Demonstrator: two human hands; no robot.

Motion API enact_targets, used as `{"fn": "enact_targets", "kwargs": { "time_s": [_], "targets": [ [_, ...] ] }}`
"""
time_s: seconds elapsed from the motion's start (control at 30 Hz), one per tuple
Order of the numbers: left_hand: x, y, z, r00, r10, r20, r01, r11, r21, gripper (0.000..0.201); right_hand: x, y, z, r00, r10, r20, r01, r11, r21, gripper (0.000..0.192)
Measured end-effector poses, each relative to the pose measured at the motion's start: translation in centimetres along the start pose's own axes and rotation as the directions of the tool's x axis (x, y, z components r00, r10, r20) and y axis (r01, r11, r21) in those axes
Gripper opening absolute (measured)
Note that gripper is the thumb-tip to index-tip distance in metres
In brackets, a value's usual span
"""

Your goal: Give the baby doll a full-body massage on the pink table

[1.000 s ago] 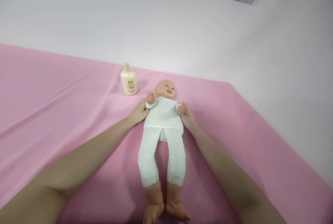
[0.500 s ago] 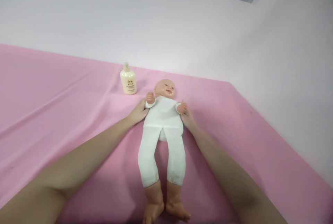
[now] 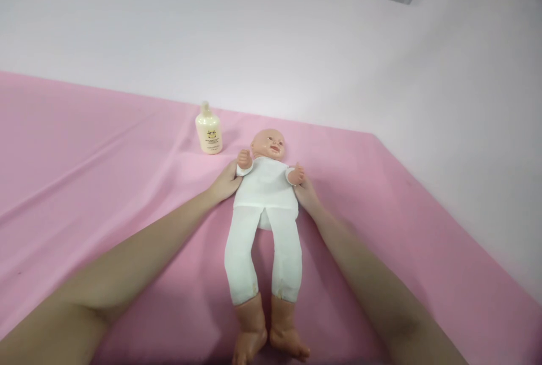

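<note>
Baby doll (image 3: 266,207) supine at centre of pink sheet (image 3: 105,173), head toward 12. Left hand (image 3: 225,183) and right hand (image 3: 308,195) cupped against torso sides under doll's arms; fingers tucked behind, spread cannot tell. Step looks like holding/steadying torso. Next move likely needs firm two-sided grip. Lotion bottle (image 3: 209,131) upright at 11, apart.

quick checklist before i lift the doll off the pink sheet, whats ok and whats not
1. Left hand against the doll at its upper body: ok.
2. Right hand against the doll's other side, under its arm: ok.
3. Fingers closed around the torso: cannot tell, they are hidden behind it.
4. Doll flat on its back on the pink sheet, legs straight: ok.
5. Lotion bottle upright and apart from the doll's head: ok.
6. Sheet smooth under the doll: not ok, creases run toward it at left.
</note>
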State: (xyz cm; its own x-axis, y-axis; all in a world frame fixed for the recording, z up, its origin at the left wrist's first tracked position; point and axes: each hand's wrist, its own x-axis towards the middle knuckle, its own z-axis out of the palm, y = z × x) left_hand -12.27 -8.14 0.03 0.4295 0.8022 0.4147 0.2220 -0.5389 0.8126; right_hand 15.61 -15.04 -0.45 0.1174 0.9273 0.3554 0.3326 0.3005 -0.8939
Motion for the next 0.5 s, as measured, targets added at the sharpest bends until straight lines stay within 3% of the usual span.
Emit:
{"fn": "enact_targets", "kwargs": {
  "time_s": [0.5],
  "targets": [
    [-0.1, 0.1, 0.1, 1.0, -0.012, -0.013, 0.012, 1.0, -0.014, 0.027, 0.2, 3.0, 0.0, 1.0, 0.013, 0.008, -0.013, 0.998, 0.054, 0.04]
  ]
}}
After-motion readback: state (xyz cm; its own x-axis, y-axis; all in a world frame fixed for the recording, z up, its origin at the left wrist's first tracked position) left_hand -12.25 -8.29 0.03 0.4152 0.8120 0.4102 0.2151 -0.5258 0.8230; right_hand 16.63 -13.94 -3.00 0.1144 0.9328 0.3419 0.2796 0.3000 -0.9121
